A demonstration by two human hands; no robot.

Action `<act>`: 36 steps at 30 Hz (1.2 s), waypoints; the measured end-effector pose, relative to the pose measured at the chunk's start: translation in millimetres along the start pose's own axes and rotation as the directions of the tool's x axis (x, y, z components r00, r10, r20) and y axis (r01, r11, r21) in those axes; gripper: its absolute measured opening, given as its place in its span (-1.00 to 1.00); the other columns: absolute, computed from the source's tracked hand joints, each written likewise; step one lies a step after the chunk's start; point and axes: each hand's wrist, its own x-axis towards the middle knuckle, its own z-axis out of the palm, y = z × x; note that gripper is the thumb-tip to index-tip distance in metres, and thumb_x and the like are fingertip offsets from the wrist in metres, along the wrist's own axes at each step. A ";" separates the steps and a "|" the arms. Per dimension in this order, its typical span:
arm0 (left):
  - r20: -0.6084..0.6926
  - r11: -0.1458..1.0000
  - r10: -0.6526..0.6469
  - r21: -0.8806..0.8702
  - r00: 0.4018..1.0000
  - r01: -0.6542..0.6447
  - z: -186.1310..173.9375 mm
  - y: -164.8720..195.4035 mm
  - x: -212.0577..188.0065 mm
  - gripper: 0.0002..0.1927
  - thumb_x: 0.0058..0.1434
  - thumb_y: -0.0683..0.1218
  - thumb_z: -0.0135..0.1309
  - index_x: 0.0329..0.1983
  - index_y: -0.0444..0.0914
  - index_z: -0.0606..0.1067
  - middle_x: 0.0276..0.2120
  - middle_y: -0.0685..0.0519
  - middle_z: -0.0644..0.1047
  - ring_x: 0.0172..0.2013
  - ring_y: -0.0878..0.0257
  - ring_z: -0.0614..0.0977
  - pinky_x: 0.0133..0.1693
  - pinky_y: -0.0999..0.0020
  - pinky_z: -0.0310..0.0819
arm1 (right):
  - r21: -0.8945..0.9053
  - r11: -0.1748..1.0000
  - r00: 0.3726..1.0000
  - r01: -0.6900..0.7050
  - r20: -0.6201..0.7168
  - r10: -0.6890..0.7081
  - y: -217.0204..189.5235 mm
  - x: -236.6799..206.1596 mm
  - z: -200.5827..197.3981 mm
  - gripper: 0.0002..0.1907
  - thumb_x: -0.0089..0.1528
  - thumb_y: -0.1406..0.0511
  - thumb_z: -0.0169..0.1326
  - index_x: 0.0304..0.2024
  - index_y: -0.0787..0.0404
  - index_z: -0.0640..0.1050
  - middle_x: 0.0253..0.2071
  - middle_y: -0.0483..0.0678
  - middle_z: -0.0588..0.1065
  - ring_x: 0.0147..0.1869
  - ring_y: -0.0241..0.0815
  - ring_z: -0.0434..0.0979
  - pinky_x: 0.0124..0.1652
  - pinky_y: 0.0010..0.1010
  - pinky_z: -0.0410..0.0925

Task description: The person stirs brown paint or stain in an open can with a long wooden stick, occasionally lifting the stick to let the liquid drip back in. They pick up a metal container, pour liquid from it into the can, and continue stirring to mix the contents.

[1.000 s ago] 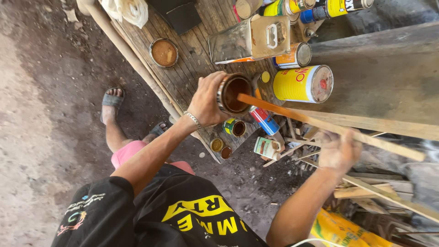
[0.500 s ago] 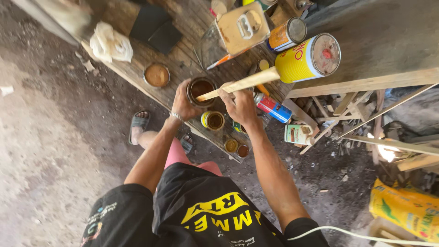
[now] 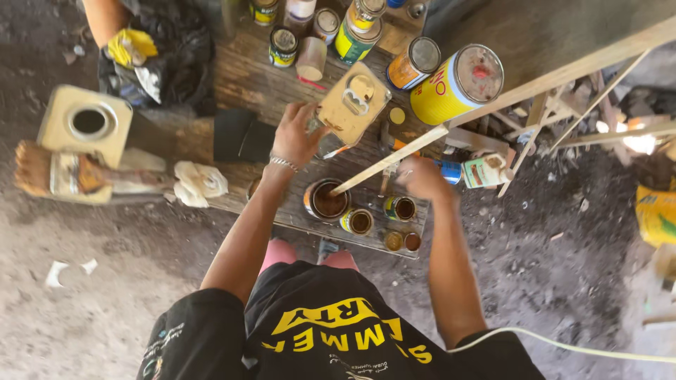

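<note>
presently your right hand (image 3: pixel 422 177) fingers close round the lower part of a long wooden stick (image 3: pixel 394 158); motion blur hides the exact grip. stick's long axis climbs up-right, its tip in the open tin of brown liquid (image 3: pixel 328 200) just left of that hand. left hand (image 3: pixel 296 134) fingers spread, touching a tan rectangular can (image 3: pixel 352 102) beyond the tin.

Yellow drum (image 3: pixel 451 88); brown-filled tin (image 3: pixel 328 200); pale stick (image 3: pixel 387 162) (black shirt (image 3: pixel 331 324), yellow lettering).
</note>
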 end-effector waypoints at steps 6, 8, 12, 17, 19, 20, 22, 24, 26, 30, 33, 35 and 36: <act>0.059 1.000 0.028 -0.008 0.998 -0.027 1.9 8.4 -2.1 0.28 -0.24 0.15 0.55 0.39 -0.44 0.07 0.24 -0.34 0.30 0.24 -0.23 0.34 0.22 0.00 0.26 | 0.749 0.640 0.891 0.172 -0.396 0.223 -11.6 66.6 -36.2 -0.72 0.29 0.37 0.22 0.04 0.27 0.57 -0.14 -0.09 0.54 -0.12 -0.24 0.61 -0.20 -0.41 0.49; 0.061 0.999 0.039 0.011 0.997 -0.040 12.9 9.0 -17.7 0.38 -0.28 0.15 0.56 0.44 -0.44 -0.03 0.32 -0.37 0.21 0.31 -0.26 0.25 0.28 -0.02 0.19 | 0.551 0.801 0.883 0.234 -0.465 0.062 -29.0 83.7 -35.0 -0.64 0.24 0.36 0.24 0.09 0.24 0.55 -0.06 -0.07 0.55 -0.10 -0.23 0.65 -0.21 -0.38 0.54; -0.075 0.994 -0.063 -0.094 0.995 0.055 37.1 6.1 -23.6 0.20 -0.11 0.12 0.52 0.44 -0.40 0.09 0.25 -0.32 0.32 0.25 -0.21 0.39 0.23 0.03 0.33 | 0.185 0.925 0.851 0.332 -0.482 -0.209 -50.4 98.6 -37.4 -0.67 0.25 0.35 0.30 0.06 0.25 0.60 -0.12 0.03 0.55 -0.16 -0.07 0.64 -0.20 -0.31 0.52; -0.214 0.998 0.038 0.054 0.976 -0.026 23.9 -6.5 -5.9 -0.72 0.32 -0.11 0.25 0.04 -0.26 0.50 -0.04 -0.07 0.58 -0.05 -0.07 0.65 -0.06 0.12 0.57 | -0.127 0.926 0.810 0.356 -0.451 -0.374 -45.8 107.5 -38.0 -0.82 0.21 0.42 0.28 -0.13 0.19 0.62 -0.15 0.04 0.56 -0.14 0.09 0.61 -0.16 -0.19 0.49; -0.246 0.979 0.162 0.162 0.956 -0.124 14.5 -7.5 1.5 -0.84 0.29 -0.16 0.24 -0.12 -0.25 0.54 -0.15 -0.03 0.60 -0.15 -0.05 0.66 -0.16 0.10 0.58 | -0.157 0.917 0.826 0.368 -0.398 -0.399 -41.5 117.5 -32.7 -0.80 0.17 0.49 0.19 -0.16 0.22 0.59 -0.16 0.08 0.56 -0.15 0.11 0.61 -0.18 -0.17 0.49; -0.242 0.972 0.183 0.190 0.953 -0.139 10.3 -6.8 4.7 -0.85 0.27 -0.16 0.25 -0.14 -0.26 0.54 -0.17 -0.02 0.60 -0.18 -0.03 0.66 -0.19 0.10 0.58 | -0.121 0.922 0.826 0.367 -0.412 -0.383 -39.7 121.4 -29.0 -0.81 0.17 0.50 0.17 -0.17 0.24 0.56 -0.18 0.08 0.55 -0.14 0.12 0.61 -0.18 -0.15 0.49; -0.216 0.966 0.176 0.228 0.961 -0.125 5.5 -3.6 9.1 -0.86 0.27 -0.15 0.26 -0.16 -0.26 0.55 -0.21 0.00 0.60 -0.23 -0.01 0.66 -0.24 0.10 0.57 | -0.054 0.930 0.833 0.364 -0.428 -0.351 -36.1 124.9 -21.9 -0.84 0.17 0.51 0.12 -0.20 0.26 0.50 -0.21 0.08 0.54 -0.12 0.13 0.61 -0.19 -0.13 0.47; -0.175 0.966 0.111 0.252 0.978 -0.064 2.1 0.0 11.1 -0.87 0.28 -0.14 0.27 -0.17 -0.25 0.56 -0.25 0.01 0.60 -0.28 -0.01 0.65 -0.28 0.10 0.55 | -0.035 0.942 0.846 0.334 -0.431 -0.315 -35.4 128.7 -18.3 -0.85 0.24 0.48 0.14 -0.18 0.27 0.45 -0.23 0.06 0.54 -0.12 0.16 0.60 -0.19 -0.09 0.45; -0.128 0.947 0.087 0.319 0.988 -0.042 -2.6 1.0 15.1 -0.87 0.29 -0.12 0.28 -0.19 -0.24 0.57 -0.27 0.00 0.59 -0.30 -0.01 0.64 -0.29 0.09 0.54 | -0.034 0.937 0.848 0.346 -0.416 -0.328 -36.1 130.2 -19.8 -0.87 0.28 0.45 0.16 -0.18 0.27 0.45 -0.23 0.06 0.54 -0.12 0.19 0.59 -0.19 -0.05 0.43; -0.054 0.884 0.281 0.405 0.958 -0.236 -17.4 1.1 19.4 -0.82 0.22 -0.08 0.28 -0.23 -0.26 0.55 -0.22 0.00 0.58 -0.22 0.03 0.63 -0.21 0.13 0.55 | -0.098 0.908 0.854 0.407 -0.312 -0.416 -37.8 131.3 -33.4 -0.80 0.23 0.36 0.24 -0.17 0.29 0.51 -0.17 0.15 0.50 -0.14 0.28 0.55 -0.20 -0.01 0.43; 0.053 0.839 0.317 0.451 0.947 -0.305 -24.2 4.8 22.4 -0.86 0.26 -0.14 0.25 -0.25 -0.28 0.53 -0.22 0.01 0.57 -0.19 0.04 0.60 -0.18 0.15 0.54 | -0.141 0.889 0.857 0.436 -0.238 -0.458 -39.6 139.7 -36.9 -0.83 0.22 0.41 0.18 -0.15 0.30 0.52 -0.09 0.15 0.50 -0.09 0.24 0.57 -0.14 -0.04 0.45; 0.118 0.769 0.420 0.480 0.900 -0.422 -29.5 5.8 26.5 -0.85 0.23 -0.14 0.24 -0.27 -0.29 0.52 -0.20 0.00 0.56 -0.19 0.05 0.58 -0.15 0.16 0.55 | -0.230 0.848 0.826 0.477 -0.212 -0.522 -38.4 146.7 -34.6 -0.83 0.24 0.45 0.14 -0.11 0.32 0.51 -0.08 0.14 0.49 -0.04 0.20 0.59 -0.10 -0.09 0.48; 0.151 0.732 0.464 0.490 0.873 -0.474 -30.8 6.2 27.8 -0.84 0.22 -0.14 0.24 -0.28 -0.30 0.51 -0.20 -0.01 0.55 -0.19 0.06 0.58 -0.13 0.16 0.55 | -0.305 0.808 0.796 0.504 -0.200 -0.572 -36.7 148.9 -32.6 -0.81 0.25 0.46 0.14 -0.08 0.35 0.50 -0.09 0.15 0.49 -0.02 0.18 0.60 -0.09 -0.12 0.49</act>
